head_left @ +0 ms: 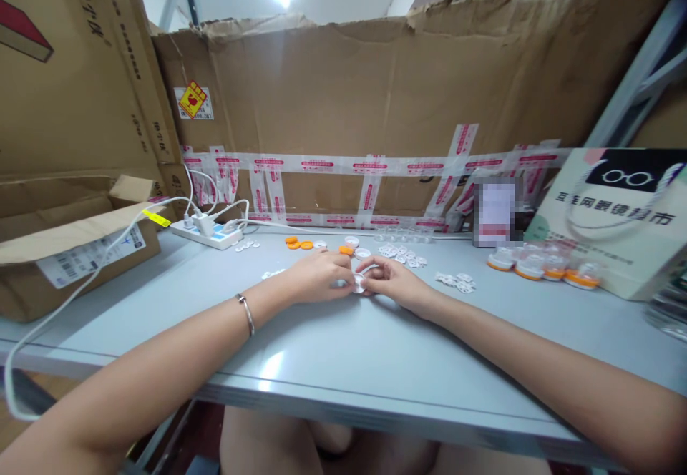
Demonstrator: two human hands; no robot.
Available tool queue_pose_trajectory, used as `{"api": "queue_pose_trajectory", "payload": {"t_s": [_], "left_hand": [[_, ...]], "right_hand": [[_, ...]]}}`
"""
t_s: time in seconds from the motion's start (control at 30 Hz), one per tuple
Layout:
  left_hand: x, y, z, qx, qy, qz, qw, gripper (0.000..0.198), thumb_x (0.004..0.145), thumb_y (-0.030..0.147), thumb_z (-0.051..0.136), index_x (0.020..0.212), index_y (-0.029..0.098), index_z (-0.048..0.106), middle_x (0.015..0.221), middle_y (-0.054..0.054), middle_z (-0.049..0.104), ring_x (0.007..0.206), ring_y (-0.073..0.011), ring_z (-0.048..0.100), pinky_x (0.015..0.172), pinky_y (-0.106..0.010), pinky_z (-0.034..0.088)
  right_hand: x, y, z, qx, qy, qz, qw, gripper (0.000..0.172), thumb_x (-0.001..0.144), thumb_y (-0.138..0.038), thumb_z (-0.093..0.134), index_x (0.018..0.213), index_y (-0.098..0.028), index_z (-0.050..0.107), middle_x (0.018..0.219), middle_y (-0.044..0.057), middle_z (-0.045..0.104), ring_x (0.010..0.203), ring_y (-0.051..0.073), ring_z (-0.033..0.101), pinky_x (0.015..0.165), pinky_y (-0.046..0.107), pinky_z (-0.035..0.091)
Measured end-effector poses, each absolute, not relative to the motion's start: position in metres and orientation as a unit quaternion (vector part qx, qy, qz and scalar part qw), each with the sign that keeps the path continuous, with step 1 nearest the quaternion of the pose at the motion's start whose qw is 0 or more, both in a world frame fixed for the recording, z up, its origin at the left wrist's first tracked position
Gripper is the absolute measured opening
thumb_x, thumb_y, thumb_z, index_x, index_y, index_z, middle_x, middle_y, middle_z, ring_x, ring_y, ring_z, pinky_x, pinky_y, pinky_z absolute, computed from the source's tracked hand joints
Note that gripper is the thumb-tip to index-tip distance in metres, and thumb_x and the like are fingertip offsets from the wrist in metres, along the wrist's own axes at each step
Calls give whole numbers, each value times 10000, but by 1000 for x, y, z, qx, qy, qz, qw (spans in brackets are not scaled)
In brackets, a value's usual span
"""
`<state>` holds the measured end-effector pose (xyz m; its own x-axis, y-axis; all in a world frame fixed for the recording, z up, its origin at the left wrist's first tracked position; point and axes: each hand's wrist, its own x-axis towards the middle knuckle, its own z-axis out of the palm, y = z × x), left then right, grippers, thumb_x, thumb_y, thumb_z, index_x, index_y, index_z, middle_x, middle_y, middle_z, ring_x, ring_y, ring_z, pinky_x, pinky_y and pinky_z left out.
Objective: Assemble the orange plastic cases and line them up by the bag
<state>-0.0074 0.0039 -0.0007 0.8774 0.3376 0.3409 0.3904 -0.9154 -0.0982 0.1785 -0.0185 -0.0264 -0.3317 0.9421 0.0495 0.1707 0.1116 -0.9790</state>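
Left hand, silver bangle at the wrist, is rested on the grey worktop. Its fingertips are closed on a small white round plastic piece, held low at mid-worktop between both hands. Right hand is pinched on the same piece from the right, so both grips are clamped on it. The work is judged to be at a pressing or fitting stage; whether one part or two is held cannot be told. A further move would call for even thumb pressure with the piece kept level. Flat orange plastic rings and scattered loose white discs are noted just beyond.
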Motion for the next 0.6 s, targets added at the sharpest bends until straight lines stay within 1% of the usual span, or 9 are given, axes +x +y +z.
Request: {"api": "queue_pose_trajectory", "payload": {"t_s": [0.07, 0.17, 0.23, 0.3, 0.4, 0.5, 0.6], "left_hand": [[-9, 4, 1, -965, -188, -176, 40, 210, 819, 292, 470, 832, 202, 660, 833, -45, 618, 781, -144, 567, 727, -253, 385], [-11, 7, 4, -944, -217, -246, -30, 242, 836, 300, 444, 845, 174, 651, 835, -45, 634, 775, -132, 572, 711, -234, 403], [-11, 12, 6, -918, -262, -295, -48, 246, 841, 291, 429, 860, 166, 640, 835, -41, 641, 776, -130, 572, 704, -231, 411], [-12, 20, 6, -897, -309, -314, -41, 231, 831, 278, 434, 872, 167, 632, 839, -37, 641, 774, -134, 570, 696, -234, 417], [-11, 34, 3, -889, -353, -291, -22, 216, 809, 249, 440, 885, 161, 621, 862, -47, 634, 786, -150, 570, 705, -252, 426], [-7, 48, -3, -891, -372, -260, -2, 210, 791, 215, 438, 894, 151, 610, 895, -62, 626, 808, -166, 569, 738, -278, 431], [2, 58, -9, -897, -375, -233, 3, 205, 783, 194, 440, 893, 155, 608, 893, -62, 622, 812, -173, 568, 736, -279, 433]], "right_hand": [[179, -19, -25, -429, -632, 521, 380, 291, 607, -291, 681, 824, -179, 523, 584, -46, 595, 597, 111, 596, 677, 279, 465], [181, -18, -24, -417, -619, 543, 384, 309, 603, -286, 690, 859, -176, 557, 628, -38, 605, 624, 103, 592, 704, 274, 469], [183, -17, -24, -411, -602, 563, 389, 316, 603, -280, 697, 874, -177, 573, 696, -23, 620, 661, 98, 597, 732, 269, 468], [185, -16, -25, -407, -583, 586, 389, 328, 601, -275, 708, 885, -176, 578, 758, -5, 632, 704, 102, 609, 768, 271, 466], [188, -15, -26, -406, -566, 607, 384, 385, 590, -268, 731, 928, -174, 572, 763, 2, 632, 733, 110, 620, 797, 277, 462], [189, -14, -26, -417, -570, 597, 382, 445, 559, -254, 756, 956, -173, 573, 736, -13, 623, 700, 103, 612, 774, 271, 468], [188, -13, -26, -428, -580, 574, 388, 470, 518, -245, 774, 940, -165, 585, 722, -19, 623, 678, 103, 602, 757, 276, 469]]}}
